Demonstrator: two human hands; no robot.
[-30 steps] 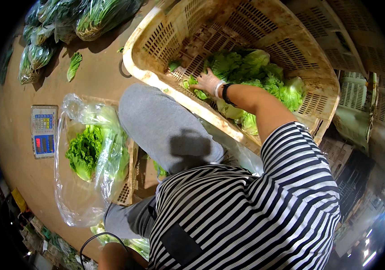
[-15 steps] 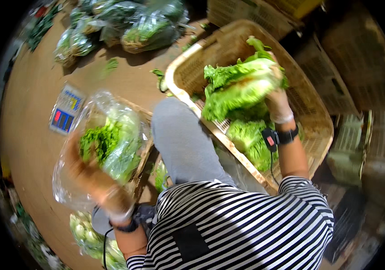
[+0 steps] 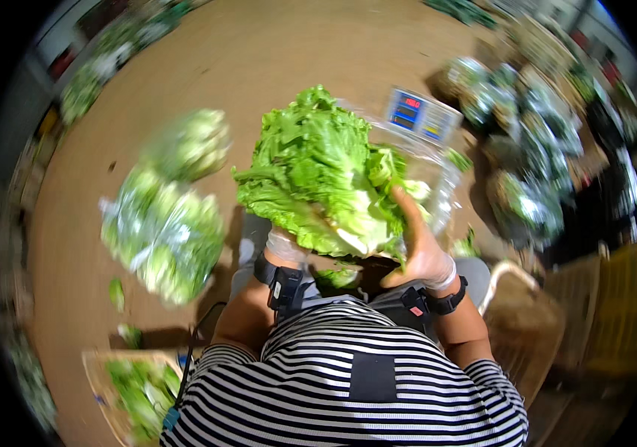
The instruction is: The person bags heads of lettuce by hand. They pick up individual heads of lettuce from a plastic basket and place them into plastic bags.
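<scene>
A large head of green leaf lettuce (image 3: 311, 171) is held up in front of me. My left hand (image 3: 286, 247), in a clear glove, supports it from below; its fingers are hidden behind the leaves. At the lettuce's right side is my right hand (image 3: 426, 257), also gloved, with thumb and fingers spread apart near the pale base. Partly covered by the lettuce, a clear plastic bag (image 3: 445, 182) lies behind it with greens inside. A digital scale (image 3: 423, 117) with a lit red display sits just beyond the bag.
Bagged lettuce (image 3: 165, 235) lies on the floor to the left. Several bagged vegetable bundles (image 3: 527, 205) are grouped at the right. A crate (image 3: 102, 387) holding greens stands at lower left; a large plastic crate (image 3: 531, 316) is by my right side. Leaf scraps dot the floor.
My view has swung toward the left. The lettuce has come from above the right-hand crate to in front of me, now with my left hand under it; my right hand has spread its fingers.
</scene>
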